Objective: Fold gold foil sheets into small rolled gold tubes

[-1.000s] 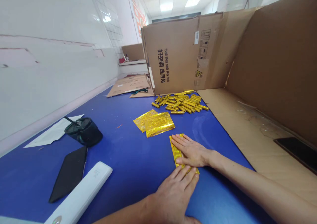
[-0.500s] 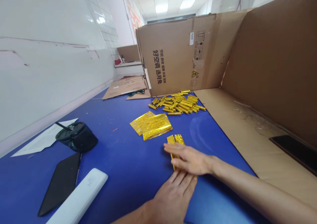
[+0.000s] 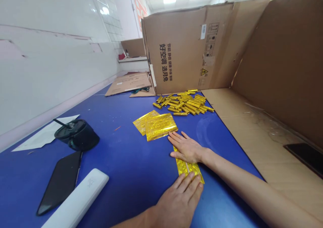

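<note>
A folded sheet of gold foil paper lies on the blue table, with a seam running along its middle. My left hand rests flat on its near end, fingers stretched out. Across its far end lies my right hand, palm down with the fingers spread, hiding that part. Just beyond my right fingertips, flat gold foil sheets overlap each other. Farther back is a pile of small gold foil rolls.
Large cardboard panels stand behind and to the right. At the left are a dark cup with a straw, a black phone, a long white case and white paper. Flat cardboard lies at the back.
My right hand has slid away from my left, toward the far end of the folded foil, which now shows between them. The left hand stays at the near end. The view has shifted slightly.
</note>
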A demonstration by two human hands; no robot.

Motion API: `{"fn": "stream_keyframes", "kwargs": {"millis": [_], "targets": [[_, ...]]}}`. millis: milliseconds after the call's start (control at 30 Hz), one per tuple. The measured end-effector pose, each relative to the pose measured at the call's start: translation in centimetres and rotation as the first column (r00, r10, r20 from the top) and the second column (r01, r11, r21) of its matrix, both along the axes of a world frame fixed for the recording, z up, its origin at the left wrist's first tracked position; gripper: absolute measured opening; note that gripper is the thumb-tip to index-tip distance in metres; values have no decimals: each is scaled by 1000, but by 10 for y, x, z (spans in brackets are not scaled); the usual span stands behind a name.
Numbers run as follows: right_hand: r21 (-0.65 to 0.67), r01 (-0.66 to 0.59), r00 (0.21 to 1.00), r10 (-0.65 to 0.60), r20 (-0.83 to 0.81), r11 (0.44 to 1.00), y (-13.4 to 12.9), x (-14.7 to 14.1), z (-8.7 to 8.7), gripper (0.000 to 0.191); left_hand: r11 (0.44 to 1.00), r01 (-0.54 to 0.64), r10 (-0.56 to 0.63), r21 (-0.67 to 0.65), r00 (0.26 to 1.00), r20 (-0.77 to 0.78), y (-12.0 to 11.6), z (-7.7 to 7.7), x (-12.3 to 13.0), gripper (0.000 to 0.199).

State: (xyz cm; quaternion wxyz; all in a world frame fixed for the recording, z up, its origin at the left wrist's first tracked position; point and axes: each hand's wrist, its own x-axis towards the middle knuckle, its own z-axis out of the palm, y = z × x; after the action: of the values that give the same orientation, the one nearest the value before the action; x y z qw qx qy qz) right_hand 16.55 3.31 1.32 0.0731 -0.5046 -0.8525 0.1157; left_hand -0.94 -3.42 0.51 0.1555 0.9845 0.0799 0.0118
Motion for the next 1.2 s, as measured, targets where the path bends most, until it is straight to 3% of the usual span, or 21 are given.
{"fn": "stream_keyframes", "kwargs": {"millis": [167,333,500,667,800,1200], "targets": [[26,23,999,-24,36,999,0,-3,-4,69,992,-38,41,-118,999,24,1,14,-1,69],[14,49,999,-49,10,999,-3,-7,-5,68,949,-280,284,-147,959,9,3,21,1,88],[-46,168,918,-173,-356,985,-1,3,0,62,949,-263,253,-172,964,-77,4,20,-1,92],[-102,389,830,-396,-394,916,12,36,6,35,954,-249,238,-169,968,-84,7,21,-1,93],[-224,369,833,-428,-351,902,22,45,9,19,954,-247,240,-169,969,-61,8,22,0,91],[-525,268,822,-476,-312,808,38,41,23,15,957,-219,209,-192,975,-73,10,22,-2,89]]}}
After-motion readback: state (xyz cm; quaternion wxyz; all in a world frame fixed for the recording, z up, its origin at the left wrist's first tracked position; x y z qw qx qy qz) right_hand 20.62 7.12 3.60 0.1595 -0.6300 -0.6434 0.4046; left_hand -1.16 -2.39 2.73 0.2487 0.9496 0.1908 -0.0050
